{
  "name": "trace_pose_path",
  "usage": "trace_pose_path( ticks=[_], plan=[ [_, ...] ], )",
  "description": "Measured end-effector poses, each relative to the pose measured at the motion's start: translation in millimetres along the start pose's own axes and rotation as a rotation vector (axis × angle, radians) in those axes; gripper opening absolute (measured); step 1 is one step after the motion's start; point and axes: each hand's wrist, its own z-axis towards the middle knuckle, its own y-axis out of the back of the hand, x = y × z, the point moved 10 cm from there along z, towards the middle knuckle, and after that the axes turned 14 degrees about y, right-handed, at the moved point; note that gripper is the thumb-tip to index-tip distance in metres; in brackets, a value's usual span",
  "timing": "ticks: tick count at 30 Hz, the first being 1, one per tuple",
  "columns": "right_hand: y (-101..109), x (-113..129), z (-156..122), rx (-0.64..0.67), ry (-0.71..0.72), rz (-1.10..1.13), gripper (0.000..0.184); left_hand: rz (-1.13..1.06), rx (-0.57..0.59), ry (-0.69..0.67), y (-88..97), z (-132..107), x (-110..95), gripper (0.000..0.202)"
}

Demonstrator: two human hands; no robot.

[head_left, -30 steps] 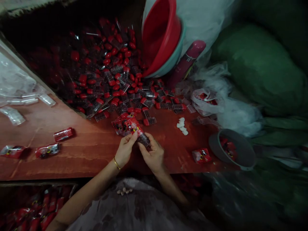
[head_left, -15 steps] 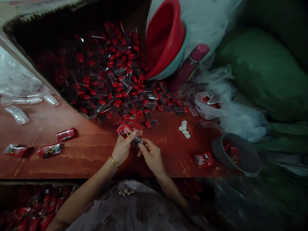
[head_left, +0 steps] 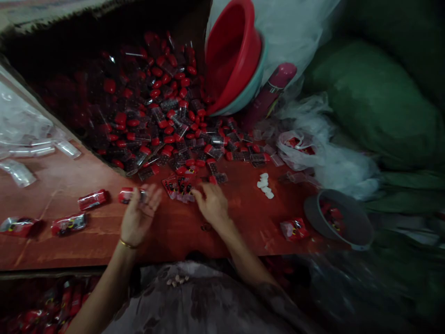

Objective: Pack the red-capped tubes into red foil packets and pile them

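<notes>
Apparently, the left hand [head_left: 136, 218] is hanging open above the tabletop [head_left: 250, 227], fingers spread, its thumb overlapping a red-wrapped pack [head_left: 125, 195] in my feed; I'm not managing to tell whether they're touching. Another 3 wrapped packs [head_left: 92, 199] are lying farther left, probably set apart so they aren't mixing with the loose pieces. Meanwhile, the right hand [head_left: 213, 204] is bending its fingers down at a small pile of red printed sleeves [head_left: 175, 188]; whether it's gripping any, I can't tell. That pile is sitting right at the near edge of the red-capped clear containers [head_left: 174, 121], so I'm judging both are staying within easy reach. Behind, the cardboard box [head_left: 52, 116] is seemingly lying on its side, letting the containers spill forward. A red basin [head_left: 239, 55] is leaning beside its opening, nested against a blue-green basin [head_left: 255, 88].
</notes>
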Motion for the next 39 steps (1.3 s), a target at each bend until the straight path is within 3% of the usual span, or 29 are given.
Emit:
trace_pose_path(
  ticks=[2, 5, 8, 10, 12, 16, 21, 24, 28, 31, 33, 36, 37, 39],
  plan=[
    [15, -27, 5, 0.03, -0.021, -0.232, 0.026, -0.123, -0.116, -0.141, 22.9, -3, -36, 0.036],
    [15, -56, 1, 0.152, 0.006, -0.36, 0.036, -0.034, -0.136, -0.205, 19.3, -4, -46, 0.049],
    [10, -59, -13, 0.172, 0.05, -0.401, 0.038, 0.509, -0.098, -0.314, -23.1, -1, -24, 0.041],
    [10, -55, -23, 0.139, 0.046, -0.419, 0.041, 1.001, -0.021, -0.509, -65.8, -1, -1, 0.036],
    [12, -50, -30, 0.108, 0.036, -0.419, 0.044, 1.377, 0.033, -0.684, -95.5, 3, 25, 0.03],
    [20, -33, -35, 0.034, 0.088, -0.343, 0.036, 1.706, 0.024, -0.804, -108.6, 21, 48, 0.019],
    [33, -10, -34, -0.123, 0.096, -0.091, 0.025, 1.595, -0.091, -0.846, -104.3, 17, 35, 0.018],
    [16, -13, -28, -0.113, -0.046, 0.206, 0.029, 1.478, -0.138, -0.791, -103.7, 11, 28, 0.019],
    [-9, -22, -20, -0.154, -0.221, 0.58, 0.029, 1.294, -0.051, -0.704, -108.9, 2, 28, 0.017],
    [-13, -26, -17, -0.208, -0.254, 0.699, 0.025, 1.054, -0.031, -0.538, -100.0, 2, 26, 0.021],
    [-12, -26, -18, -0.226, -0.257, 0.764, 0.023, 0.904, -0.045, -0.32, -87.8, 9, 33, 0.029],
    [-13, -24, -21, -0.188, -0.261, 0.836, 0.023, 0.739, 0.027, 0.054, -79.5, 18, 60, 0.041],
    [-14, -24, -22, -0.172, -0.267, 0.852, 0.024, 0.689, 0.056, 0.105, -80.6, 18, 65, 0.041],
    [-15, -23, -24, -0.165, -0.284, 0.869, 0.024, 0.625, 0.069, 0.047, -83.6, 18, 61, 0.038]
  ],
)
